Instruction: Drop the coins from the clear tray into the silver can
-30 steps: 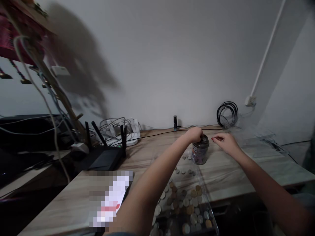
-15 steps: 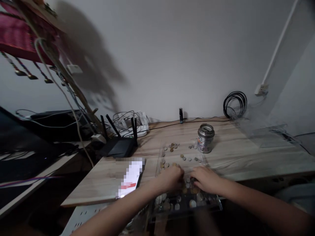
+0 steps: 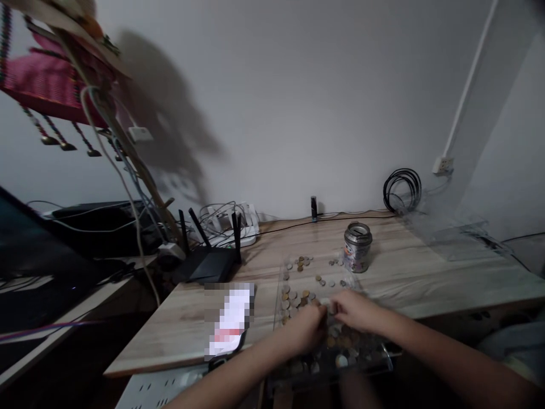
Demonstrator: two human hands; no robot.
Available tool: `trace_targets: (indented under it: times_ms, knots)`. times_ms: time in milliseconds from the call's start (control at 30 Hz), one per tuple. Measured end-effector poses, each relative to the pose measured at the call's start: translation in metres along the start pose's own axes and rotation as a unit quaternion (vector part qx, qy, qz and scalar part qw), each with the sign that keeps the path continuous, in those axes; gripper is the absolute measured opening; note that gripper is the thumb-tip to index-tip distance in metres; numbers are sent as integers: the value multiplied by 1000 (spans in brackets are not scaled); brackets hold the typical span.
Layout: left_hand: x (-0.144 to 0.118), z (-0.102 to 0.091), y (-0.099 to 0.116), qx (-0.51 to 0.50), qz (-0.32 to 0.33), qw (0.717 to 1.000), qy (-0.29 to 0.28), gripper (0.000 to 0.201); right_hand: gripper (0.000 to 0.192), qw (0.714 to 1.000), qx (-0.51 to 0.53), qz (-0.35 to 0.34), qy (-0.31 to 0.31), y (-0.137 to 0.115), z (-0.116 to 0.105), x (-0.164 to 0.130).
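Sorting through coins point(image 3: 298, 298) in the clear tray point(image 3: 279, 284); left hand point(image 3: 307, 329) and right hand point(image 3: 355, 311) curled among them, perhaps pinching some. Next: lifting toward the tin point(image 3: 357, 247) at one o'clock.

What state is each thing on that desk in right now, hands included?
left hand: down among the coins, fingers curled, grip unclear
right hand: on the coins, touching the left hand, grip unclear
coins: loose, spread over a clear tray
clear tray: flat, jutting over the desk edge
tin can: upright, slotted lid on, apart from both hands
router: antennas raised
black cable: coiled against the wall
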State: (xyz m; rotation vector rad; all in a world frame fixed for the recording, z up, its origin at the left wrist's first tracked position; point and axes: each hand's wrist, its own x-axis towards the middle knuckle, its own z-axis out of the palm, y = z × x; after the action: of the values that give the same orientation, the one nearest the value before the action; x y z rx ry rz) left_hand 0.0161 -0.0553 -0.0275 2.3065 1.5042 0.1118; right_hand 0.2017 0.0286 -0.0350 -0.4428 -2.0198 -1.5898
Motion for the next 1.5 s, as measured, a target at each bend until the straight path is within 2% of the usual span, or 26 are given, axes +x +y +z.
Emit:
trace_targets:
  times_ms: [33,67,100,133,200,233,267,300,400,500,567,667,733,833,900,967,1033,1067,1133,1200,1267,1333,1400,1500]
  knots:
    - [4,-3,-2,-3,-3,1000,15,21,26,1000,22,14,-7,15,8,-1]
    - [10,-8,-3,-11,-4,999,38,20,21,994,77,60,-39,31,17,-1]
    - [18,-15,-4,-26,2,998,66,19,15,976,144,137,-85,49,27,-1]
    - [29,-25,-3,-49,10,994,102,19,13,943,200,229,-132,66,37,-1]
    - [55,-48,-1,-96,10,980,173,20,12,832,295,413,-225,95,58,0]
    - [71,-61,2,-109,5,974,201,23,11,778,318,475,-259,105,67,1]
    - [87,-74,4,-105,4,967,230,26,11,747,323,507,-282,111,75,2]
    - [103,-85,7,-91,9,963,252,27,10,733,323,520,-298,115,81,3]
    - [147,-111,17,-70,26,963,259,28,9,730,313,516,-321,115,91,4]
    - [178,-125,30,-36,43,967,249,25,11,735,323,498,-328,116,88,3]
    - [191,-127,39,-6,52,971,234,24,16,743,342,485,-308,120,80,-2]
    - [204,-125,50,39,68,978,192,23,23,753,376,486,-234,125,62,-18]
    - [210,-122,55,63,79,981,164,24,24,740,406,498,-196,123,48,-32]
    - [213,-123,59,85,82,983,140,28,24,710,439,519,-183,114,28,-48]
    - [207,-124,61,90,79,983,140,34,24,701,441,528,-187,102,13,-52]
    - [192,-123,63,84,76,980,163,37,23,702,470,488,-221,85,-6,-48]
    - [164,-114,62,67,69,974,207,35,20,701,529,384,-284,63,-26,-39]
    - [146,-106,61,61,71,975,203,33,18,697,558,320,-317,52,-36,-33]
    - [106,-84,53,63,77,984,145,27,18,689,586,209,-372,30,-52,-22]
    - [67,-55,42,77,70,992,75,23,19,691,567,153,-422,14,-61,-12]
    - [34,-28,29,87,54,995,-2,22,20,698,525,140,-467,6,-63,-6]
    - [12,-7,18,82,30,995,-42,20,21,700,495,145,-494,4,-60,-2]
    - [0,5,10,54,35,997,-41,20,20,695,491,153,-503,6,-57,-2]
    - [-6,8,7,13,53,997,-46,19,18,676,505,171,-508,6,-54,-5]
